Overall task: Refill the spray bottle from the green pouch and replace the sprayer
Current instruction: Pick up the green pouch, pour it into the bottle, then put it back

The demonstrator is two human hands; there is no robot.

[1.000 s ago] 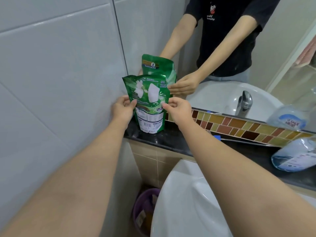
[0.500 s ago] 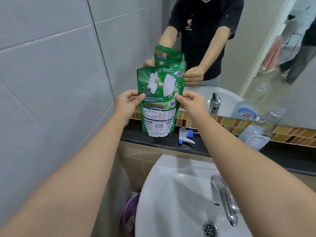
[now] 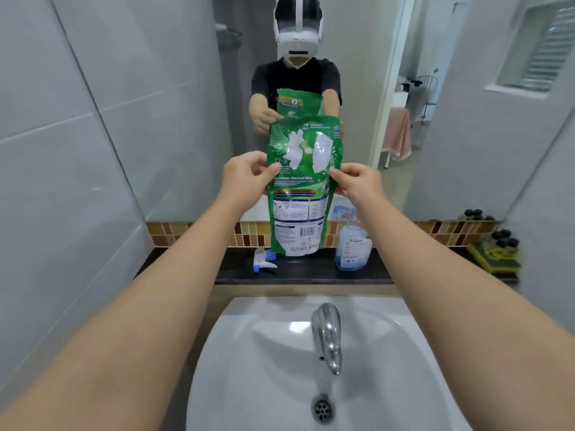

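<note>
I hold the green pouch upright in the air above the dark shelf, its barcode side facing me. My left hand pinches its left edge and my right hand pinches its right edge, both about halfway up. The clear spray bottle stands on the shelf just right of the pouch, with no sprayer on it. The white and blue sprayer lies on the shelf below the pouch's left corner.
A white sink with a chrome tap sits below the shelf. A mirror rises behind the shelf, a tiled wall on the left. Yellow-green sponges and small dark items fill the shelf's right end.
The pouch has been lifted off the shelf's left end and carried rightward and up, held in both hands. It now hangs over the shelf's middle beside the bottle.
</note>
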